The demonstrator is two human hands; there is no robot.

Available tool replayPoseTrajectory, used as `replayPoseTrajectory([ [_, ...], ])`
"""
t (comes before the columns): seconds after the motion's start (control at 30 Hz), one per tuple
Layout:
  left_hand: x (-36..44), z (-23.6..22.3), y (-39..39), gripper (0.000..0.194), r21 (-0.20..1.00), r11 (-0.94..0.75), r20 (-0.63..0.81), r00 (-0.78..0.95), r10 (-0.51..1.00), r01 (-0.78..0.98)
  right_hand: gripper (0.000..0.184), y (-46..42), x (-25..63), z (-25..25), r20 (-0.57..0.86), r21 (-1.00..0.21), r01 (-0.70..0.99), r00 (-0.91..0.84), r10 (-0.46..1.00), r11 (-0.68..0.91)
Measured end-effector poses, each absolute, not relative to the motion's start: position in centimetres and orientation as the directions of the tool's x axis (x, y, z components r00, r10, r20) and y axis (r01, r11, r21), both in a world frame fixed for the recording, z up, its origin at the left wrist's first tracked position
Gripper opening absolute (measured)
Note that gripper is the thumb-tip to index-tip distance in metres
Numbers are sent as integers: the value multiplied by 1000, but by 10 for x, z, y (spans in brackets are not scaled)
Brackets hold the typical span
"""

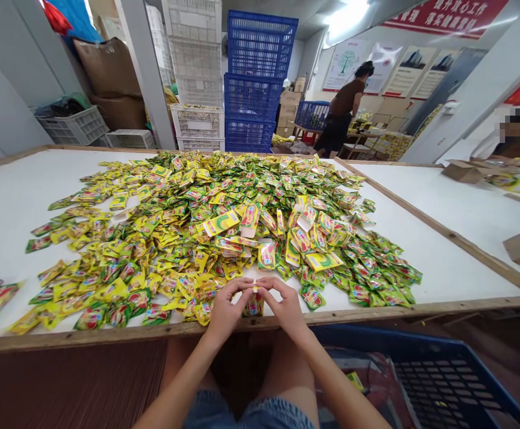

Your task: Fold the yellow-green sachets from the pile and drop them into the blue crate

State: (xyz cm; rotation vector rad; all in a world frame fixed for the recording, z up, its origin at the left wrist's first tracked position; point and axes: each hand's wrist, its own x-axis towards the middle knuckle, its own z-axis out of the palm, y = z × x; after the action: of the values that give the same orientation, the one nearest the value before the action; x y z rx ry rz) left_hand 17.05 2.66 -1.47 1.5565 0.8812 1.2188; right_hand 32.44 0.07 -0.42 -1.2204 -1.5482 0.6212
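At the near edge of the white table, my left hand (228,305) and my right hand (283,302) meet around a small yellow printed box (254,305). Thumbs and fingertips of both are closed at its top end, where a bit of white shows. Much of the box is hidden behind the fingers. Just beyond my hands lie several small cardboard boxes, among them a yellow box (221,223) and an open-ended box (250,219). They rest on a wide heap of small yellow and green sachets (166,208).
A wooden rim (108,338) borders the white table (5,179). Below right sits a blue basket (452,381). Stacked blue crates (260,89) and white crates (197,71) stand behind. One person (347,107) stands at the back; another is at far right beside cartons.
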Motion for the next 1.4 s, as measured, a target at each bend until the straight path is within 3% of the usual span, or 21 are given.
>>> replayPoseTrajectory([
  [0.27, 176, -18, 34, 18, 980, -198, 195, 206, 959, -8, 15, 8, 323, -1, 349, -848, 457, 98, 932, 269],
  [0.47, 171, -26, 33, 14, 966, -254, 257, 228, 939, -41, 14, 0, 323, -15, 389, -841, 442, 93, 916, 312],
  [0.83, 176, -24, 20, 12, 965, -261, 262, 182, 948, -29, 11, -10, 310, -21, 355, -919, 258, 214, 910, 298],
  [0.97, 183, 0, 5, 20, 940, -338, 317, 235, 919, 54, 12, -34, 315, 0, 447, -867, 367, 271, 853, 337],
  [1.03, 181, 17, 8, 34, 882, -458, 404, 323, 856, 111, 14, -53, 339, 20, 505, -799, 510, 282, 816, 319],
  [1.1, 175, 29, 25, 44, 785, -575, 487, 345, 803, 230, 16, -75, 380, 37, 496, -714, 678, 315, 809, 174],
  [1.17, 165, 32, 53, 46, 661, -584, 527, 263, 808, 472, 21, -96, 426, 43, 385, -568, 822, 313, 868, -45],
  [1.23, 154, 27, 85, 47, 506, -521, 531, 228, 816, 688, 25, -113, 462, 38, 314, -440, 884, 318, 895, -159],
  [1.3, 145, 23, 111, 34, 363, -519, 506, 304, 807, 774, 25, -122, 476, 26, 247, -456, 870, 323, 913, -185],
  [1.4, 137, 27, 132, 19, 238, -594, 503, 426, 752, 768, 26, -119, 448, 14, 168, -628, 768, 290, 942, -124],
])
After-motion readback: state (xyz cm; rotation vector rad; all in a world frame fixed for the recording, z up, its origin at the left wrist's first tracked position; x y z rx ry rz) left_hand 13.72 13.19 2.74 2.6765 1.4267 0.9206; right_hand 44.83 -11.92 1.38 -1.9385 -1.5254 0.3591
